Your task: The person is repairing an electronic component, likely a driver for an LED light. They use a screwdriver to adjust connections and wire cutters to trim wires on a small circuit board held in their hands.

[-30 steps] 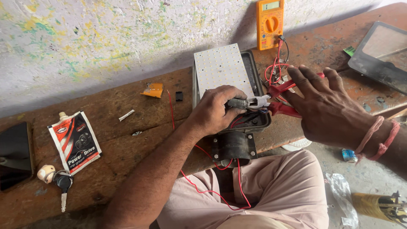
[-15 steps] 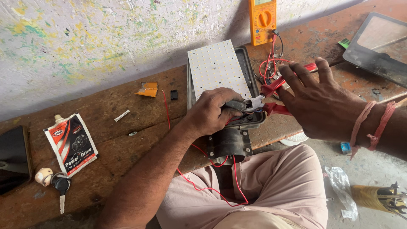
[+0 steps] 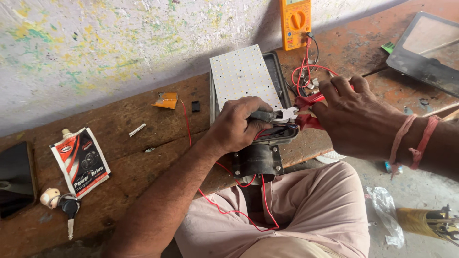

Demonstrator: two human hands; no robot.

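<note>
Wooden bench (image 3: 143, 157) bears lamp housing (image 3: 282, 71), multimeter (image 3: 295, 24), pouch (image 3: 81, 161), keys (image 3: 67, 210).

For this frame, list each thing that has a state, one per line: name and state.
Left hand: closed around wires at the lamp's edge.
Right hand: gripping red-handled pliers, jaws at the wires.
LED floodlight: opened, white LED board exposed.
Multimeter: upright against wall, red lead plugged in.
Pouch: lying flat, capped.
Key: lying on bench.

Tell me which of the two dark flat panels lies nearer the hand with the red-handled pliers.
The glass-fronted black panel at the bench's far right, beyond the right hand holding the pliers. The other dark panel lies at the far left edge, by the keys.
</note>
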